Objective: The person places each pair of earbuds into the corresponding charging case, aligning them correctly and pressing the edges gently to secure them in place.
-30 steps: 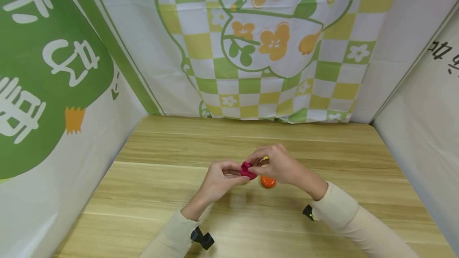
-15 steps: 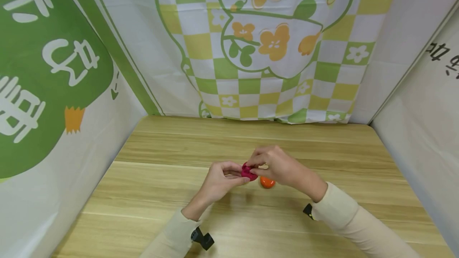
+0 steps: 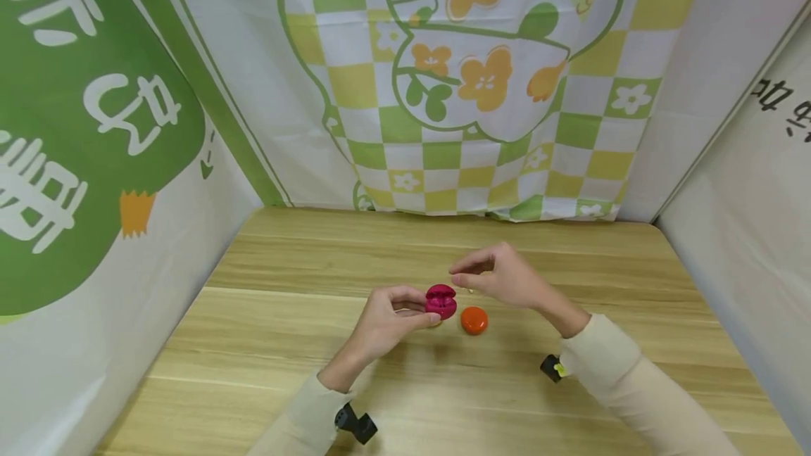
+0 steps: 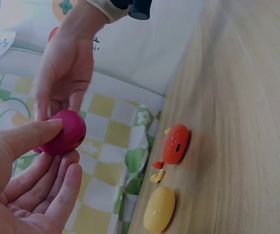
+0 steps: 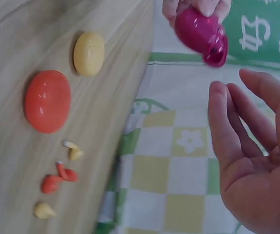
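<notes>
Between its thumb and fingers my left hand [image 3: 393,319] holds a magenta earbud case [image 3: 441,303] above the table. The lid is raised, and the hollow inside faces up toward the head view. From the left wrist view only the rounded back of the case [image 4: 67,132] shows, thumb on top. My right hand [image 3: 503,276] hovers just to the right of the case, apart from it. Its fingers [image 5: 227,131] are loosely bent, with nothing between them and the thumb in the right wrist view.
On the wooden table [image 3: 304,357] lie a closed orange case [image 3: 474,320] and a yellow case [image 5: 88,53]. Loose yellow earbuds [image 5: 73,151] and orange earbuds [image 5: 52,183] lie beside them. A checkered cloth [image 3: 456,153] hangs behind the table's far edge.
My right hand has let go of the magenta case and moved off to the right and slightly up. The left hand keeps its hold, and the inside of the case now shows.
</notes>
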### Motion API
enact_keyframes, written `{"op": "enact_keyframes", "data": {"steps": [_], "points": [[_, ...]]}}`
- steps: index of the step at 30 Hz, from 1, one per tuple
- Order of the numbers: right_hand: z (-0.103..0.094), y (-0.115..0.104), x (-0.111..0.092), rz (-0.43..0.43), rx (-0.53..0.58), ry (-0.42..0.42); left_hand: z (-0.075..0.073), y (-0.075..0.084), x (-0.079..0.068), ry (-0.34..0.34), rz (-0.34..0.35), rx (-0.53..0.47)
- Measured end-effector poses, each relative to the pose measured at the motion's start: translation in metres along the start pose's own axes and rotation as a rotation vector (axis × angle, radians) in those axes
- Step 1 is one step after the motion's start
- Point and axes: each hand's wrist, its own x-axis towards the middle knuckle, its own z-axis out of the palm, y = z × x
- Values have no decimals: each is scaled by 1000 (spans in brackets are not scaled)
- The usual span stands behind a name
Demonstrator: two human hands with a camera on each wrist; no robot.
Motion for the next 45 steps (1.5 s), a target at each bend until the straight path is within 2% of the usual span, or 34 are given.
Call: {"op": "enact_keyframes", "data": {"steps": [4, 8, 12, 18, 27, 31, 38, 45], "points": [[-4, 14, -1, 215, 243, -78, 1, 1, -1, -10, 5, -14], [-3, 23, -1, 360, 452, -156, 2, 3, -2, -19, 18, -22], [2, 32, 0, 405, 559, -218, 1, 2, -2, -27, 37, -13], [10, 36, -1, 439, 661, -238, 3, 1, -1, -38, 55, -6], [12, 36, 1, 386, 681, -257, 5, 3, -2, -41, 54, -15], [12, 35, 2, 362, 656, -247, 4, 3, -2, -52, 70, -6], [11, 28, 0, 347, 512, -175, 4, 4, -2, -51, 66, 12], [14, 21, -4, 260, 358, -96, 2, 5, -1, -34, 39, 32]]}}
